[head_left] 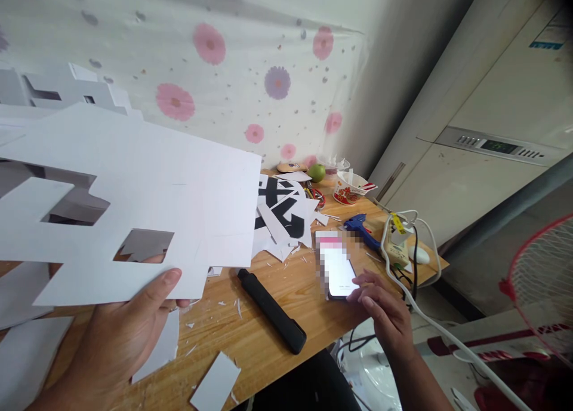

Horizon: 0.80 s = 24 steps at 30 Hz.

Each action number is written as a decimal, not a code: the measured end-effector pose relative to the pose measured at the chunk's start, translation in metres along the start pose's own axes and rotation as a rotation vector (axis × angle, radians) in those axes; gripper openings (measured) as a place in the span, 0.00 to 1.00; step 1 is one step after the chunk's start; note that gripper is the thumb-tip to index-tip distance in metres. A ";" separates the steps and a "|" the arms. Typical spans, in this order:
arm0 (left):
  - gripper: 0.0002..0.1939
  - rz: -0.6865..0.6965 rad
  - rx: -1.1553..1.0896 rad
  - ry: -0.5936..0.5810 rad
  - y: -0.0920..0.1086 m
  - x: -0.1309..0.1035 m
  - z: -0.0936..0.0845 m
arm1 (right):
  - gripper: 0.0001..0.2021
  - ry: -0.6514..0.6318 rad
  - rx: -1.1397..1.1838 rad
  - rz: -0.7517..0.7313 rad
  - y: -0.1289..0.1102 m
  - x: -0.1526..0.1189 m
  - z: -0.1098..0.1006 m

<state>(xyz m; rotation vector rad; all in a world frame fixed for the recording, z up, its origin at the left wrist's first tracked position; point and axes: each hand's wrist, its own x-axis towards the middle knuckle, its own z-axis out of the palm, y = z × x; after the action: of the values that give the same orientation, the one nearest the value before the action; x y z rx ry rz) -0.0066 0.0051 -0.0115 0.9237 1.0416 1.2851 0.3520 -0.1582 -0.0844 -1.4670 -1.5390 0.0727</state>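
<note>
My left hand (129,327) grips the lower edge of a large white cut-out board (201,208), thumb on its face and the other fingers mostly hidden behind it. Several openings are cut through the board. My right hand (385,309) holds nothing; its fingers are apart, their tips at the lower right edge of a phone (342,273). The phone lies on the wooden table with its screen lit, part of it blurred by pixels. Between the hands lies a long black tool or case (273,312).
White sheets with black shapes (286,214), a green fruit (317,172), a paper bowl (348,189) and a blue glue gun (362,229) stand or lie toward the back. Cables and a power strip (396,250) are at the right. Paper scraps dot the wooden table (313,324).
</note>
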 end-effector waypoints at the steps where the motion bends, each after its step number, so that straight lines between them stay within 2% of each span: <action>1: 0.24 0.012 -0.003 0.002 0.000 0.000 0.000 | 0.10 -0.005 -0.003 0.001 0.000 0.000 0.000; 6: 0.24 0.053 -0.012 -0.022 0.000 -0.001 0.001 | 0.11 -0.010 -0.022 0.015 0.000 0.001 0.000; 11: 0.26 0.041 -0.007 0.019 -0.001 0.002 0.003 | 0.11 -0.006 -0.038 0.018 0.001 0.001 0.002; 16: 0.23 0.043 -0.021 -0.031 -0.004 0.003 0.000 | 0.11 -0.004 -0.049 -0.005 0.004 0.000 0.002; 24: 0.25 0.058 0.017 0.053 -0.006 0.004 -0.004 | 0.11 0.004 -0.079 -0.002 0.006 0.001 0.003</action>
<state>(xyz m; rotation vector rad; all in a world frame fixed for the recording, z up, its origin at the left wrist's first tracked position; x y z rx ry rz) -0.0088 0.0088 -0.0186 0.9426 1.0751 1.3570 0.3547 -0.1542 -0.0892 -1.5264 -1.5554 0.0074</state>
